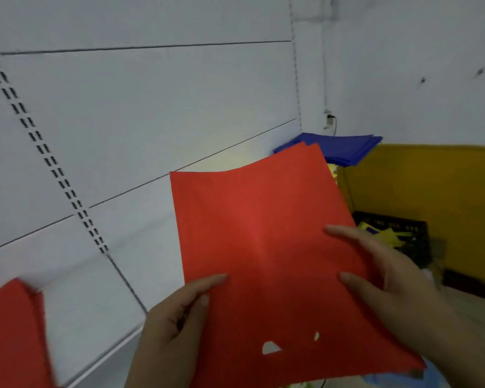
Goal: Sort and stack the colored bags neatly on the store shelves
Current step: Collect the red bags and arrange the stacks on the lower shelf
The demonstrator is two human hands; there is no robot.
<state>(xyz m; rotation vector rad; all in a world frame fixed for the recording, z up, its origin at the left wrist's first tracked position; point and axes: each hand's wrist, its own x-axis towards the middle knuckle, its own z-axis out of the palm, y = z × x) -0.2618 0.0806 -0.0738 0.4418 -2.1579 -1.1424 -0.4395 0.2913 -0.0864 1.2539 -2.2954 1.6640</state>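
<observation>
A flat red bag (pixel 258 228) with a cut-out handle hole near its lower edge is held in front of the white shelving. My left hand (pixel 174 326) grips its lower left edge, thumb on top. My right hand (pixel 387 275) holds the right edge, with its thumb and a finger lying on the red face. A stack of red bags (pixel 11 337) lies on the shelf at the lower left. A stack of blue bags (pixel 339 148) rests at the shelf's far right end, partly hidden by the held bag.
White shelf back panels (pixel 123 107) with slotted uprights fill the left and middle. A black crate (pixel 398 236) holding yellow bags stands on the floor at the right, against a yellow wall panel (pixel 431 191). A white wall rises above that.
</observation>
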